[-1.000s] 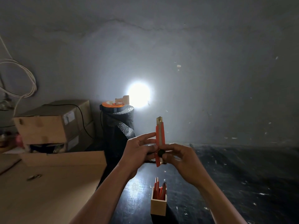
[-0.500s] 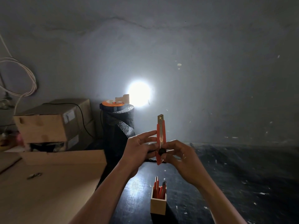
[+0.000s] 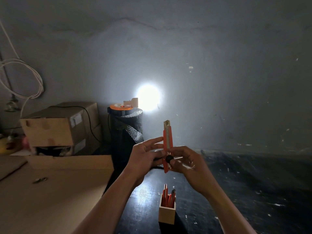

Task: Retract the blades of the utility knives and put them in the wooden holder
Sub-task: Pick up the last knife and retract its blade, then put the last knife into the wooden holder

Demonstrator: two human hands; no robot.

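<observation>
I hold an orange utility knife (image 3: 168, 141) upright in front of me, metal tip pointing up. My left hand (image 3: 145, 157) steadies its left side with the fingers stretched along the body. My right hand (image 3: 184, 163) grips the lower part, thumb and fingers at the black lock wheel (image 3: 169, 159). Only a short metal end shows above the orange body. Below the hands a small wooden holder (image 3: 167, 214) stands on the dark table with several orange knives (image 3: 166, 196) upright in it.
A black mesh roll (image 3: 127, 130) topped by an orange cable reel stands behind the hands. Cardboard boxes (image 3: 55, 125) are stacked at the left, with a cardboard sheet (image 3: 50, 191) in front of them. White cables hang on the wall. A bright light spot glares on the wall.
The knife has risen slightly and stays upright between both hands. My right fingers have shifted at the black wheel. The holder has not moved.
</observation>
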